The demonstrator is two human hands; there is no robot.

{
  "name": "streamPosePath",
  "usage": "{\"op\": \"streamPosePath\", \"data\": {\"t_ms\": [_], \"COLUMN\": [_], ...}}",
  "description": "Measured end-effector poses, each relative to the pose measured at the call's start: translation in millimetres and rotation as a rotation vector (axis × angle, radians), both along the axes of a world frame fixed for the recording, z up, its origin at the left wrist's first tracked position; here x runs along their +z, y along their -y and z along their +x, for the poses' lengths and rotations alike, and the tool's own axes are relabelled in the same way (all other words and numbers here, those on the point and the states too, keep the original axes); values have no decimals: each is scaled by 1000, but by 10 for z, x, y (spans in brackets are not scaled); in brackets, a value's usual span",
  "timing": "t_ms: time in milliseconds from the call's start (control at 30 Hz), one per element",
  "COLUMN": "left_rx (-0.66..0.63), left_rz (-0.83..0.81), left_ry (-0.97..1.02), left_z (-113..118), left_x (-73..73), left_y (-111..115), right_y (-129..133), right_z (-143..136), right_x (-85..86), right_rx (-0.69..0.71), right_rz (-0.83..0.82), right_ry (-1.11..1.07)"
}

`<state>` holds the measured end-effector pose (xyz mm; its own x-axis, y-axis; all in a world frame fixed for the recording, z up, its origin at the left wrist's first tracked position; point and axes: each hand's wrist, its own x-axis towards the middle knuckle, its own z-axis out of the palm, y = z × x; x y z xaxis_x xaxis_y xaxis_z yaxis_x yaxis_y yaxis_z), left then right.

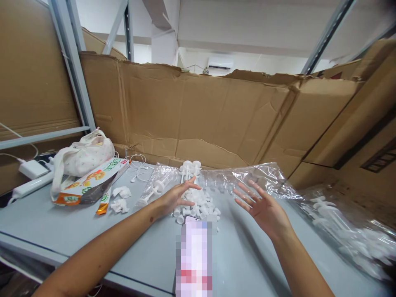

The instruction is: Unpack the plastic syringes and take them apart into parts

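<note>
Nearest the camera lies a phone (196, 255), its screen blurred, its long axis pointing away toward the caps (202, 205). From the left, a cloth bag (88, 156) sits behind a snack box (93, 181), with a sachet (104, 202) and crumpled tissues (120, 199) just beside the box and earphones (137, 167) farther back. Next comes a syringe (156, 187) on clear plastic, its long axis slanting from near left to far right.

Left hand (176, 196) — fingers spread, nothing seen in its grip — is over the left side of the caps; whether it touches any, I cannot tell. These small white caps lie in a loose pile just beyond the phone, ahead and to the right of the left palm. At their far end are white plungers (187, 167), round ends away from the camera; the left hand partly hides their stems.

Right hand (264, 210) is held over the table (241, 255), palm showing, fingers extended and loose, no object in it. From there the pile lies to the left, across a gap — so the left hand is clearly the nearer. Farthest right, a clear bag (343, 227) holds more white parts.
</note>
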<state>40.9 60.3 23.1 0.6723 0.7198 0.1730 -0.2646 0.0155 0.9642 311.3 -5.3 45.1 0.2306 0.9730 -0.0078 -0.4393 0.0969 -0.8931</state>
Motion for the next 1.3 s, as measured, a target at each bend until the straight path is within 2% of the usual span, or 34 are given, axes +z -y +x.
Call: {"op": "streamPosePath", "data": {"t_ms": [167, 233, 400, 467, 533, 733, 867, 967, 1067, 1233, 1300], "left_rx": [2, 43, 370, 431, 408, 233, 195, 233, 291, 294, 283], "left_rz": [23, 23, 82, 73, 26, -72, -80, -74, -62, -50, -30], "left_ry": [5, 20, -47, -79, -90, -132, -159, -172, -189, -210, -218], "left_z": [-9, -9, -14, -37, -72, -131, -69, -11, 22, 29, 27], "left_x": [5, 13, 28, 31, 37, 55, 39, 22, 6, -49, -79], "left_y": [-34, -35, -6, 7, 17, 84, 192, 265, 300, 295, 285], "right_y": [4, 6, 19, 34, 54, 139, 223, 268, 264, 164, 120], "right_z": [-15, -16, -22, -23, -33, -220, -431, -534, -567, -530, -500], "right_x": [-9, -9, -6, -6, -12, -94, -165, -201, -225, -256, -272], "right_rx": [18, 32, 84, 148, 269, 699, 864, 941, 864, 415, 306], "right_rz": [4, 9, -7, -21, -28, -86, -168, -207, -163, -86, -79], "right_ry": [-1, 3, 33, 38, 45, 139, 221, 302, 405, 471, 474]}}
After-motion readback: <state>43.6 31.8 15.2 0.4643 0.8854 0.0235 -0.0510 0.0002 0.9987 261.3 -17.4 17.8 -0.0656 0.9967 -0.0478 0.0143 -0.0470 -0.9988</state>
